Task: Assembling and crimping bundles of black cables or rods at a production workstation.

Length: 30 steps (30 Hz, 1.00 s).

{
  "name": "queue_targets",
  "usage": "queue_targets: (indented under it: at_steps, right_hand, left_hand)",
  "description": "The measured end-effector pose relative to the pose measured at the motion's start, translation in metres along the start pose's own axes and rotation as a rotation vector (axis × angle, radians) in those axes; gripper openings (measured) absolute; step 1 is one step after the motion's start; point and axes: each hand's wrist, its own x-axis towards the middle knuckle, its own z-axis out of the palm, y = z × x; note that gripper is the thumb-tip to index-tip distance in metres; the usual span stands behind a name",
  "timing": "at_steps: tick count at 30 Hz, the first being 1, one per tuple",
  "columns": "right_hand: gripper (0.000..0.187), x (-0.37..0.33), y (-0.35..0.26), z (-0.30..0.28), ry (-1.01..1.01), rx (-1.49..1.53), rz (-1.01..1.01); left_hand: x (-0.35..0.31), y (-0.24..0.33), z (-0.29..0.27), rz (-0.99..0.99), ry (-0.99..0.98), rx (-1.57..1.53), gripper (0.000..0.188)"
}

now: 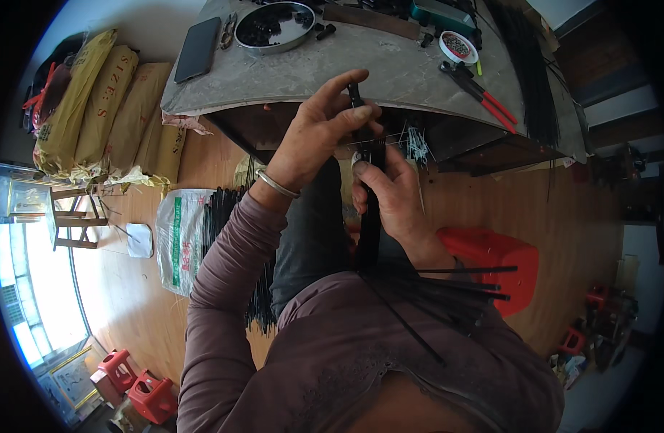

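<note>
In front of my lap, my right hand point(393, 191) is wrapped round a bundle of thin black rods point(370, 231) that look like umbrella ribs. The lower ends of the rods point(462, 285) fan out over my shirt to the right. Just above, my left hand point(321, 126), with a bangle on the wrist, pinches a short black cylindrical piece point(354, 94) at the bundle's upper end; its index finger is stretched out. Thin metal wires point(416, 144) hang under the table edge beside my right hand. The join between black piece and bundle is partly hidden by my fingers.
On the grey table point(390, 68) are a round tray of black parts point(274, 27), a phone point(198, 49), red-handled pliers point(483, 97), a white dish of small metal parts point(458, 47) and long black rods point(527, 72). A red stool point(498, 260) stands right; sacks point(105, 108) stand left.
</note>
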Motion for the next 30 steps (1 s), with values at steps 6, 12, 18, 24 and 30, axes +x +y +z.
queue_targets:
  at_steps: [6, 12, 18, 24, 30]
  right_hand:
    - [0.016, 0.002, 0.001, 0.002, 0.001, 0.008, 0.016]
    - [0.013, 0.004, 0.006, 0.001, -0.007, 0.007, -0.004]
    - [0.012, 0.004, 0.007, 0.002, 0.011, 0.005, -0.007]
    - [0.015, 0.003, 0.008, 0.003, 0.018, -0.013, -0.027]
    - [0.018, 0.005, 0.004, -0.003, -0.058, 0.074, 0.017]
  left_hand:
    - [0.000, -0.003, -0.005, 0.032, -0.026, 0.009, 0.054]
    - [-0.003, -0.004, -0.007, 0.040, -0.025, -0.002, 0.053]
    - [-0.005, -0.002, -0.009, 0.048, -0.043, -0.011, 0.054]
    - [-0.008, -0.005, -0.006, 0.079, -0.004, 0.041, 0.052]
    - [-0.010, 0.001, -0.008, 0.005, -0.030, -0.125, 0.053]
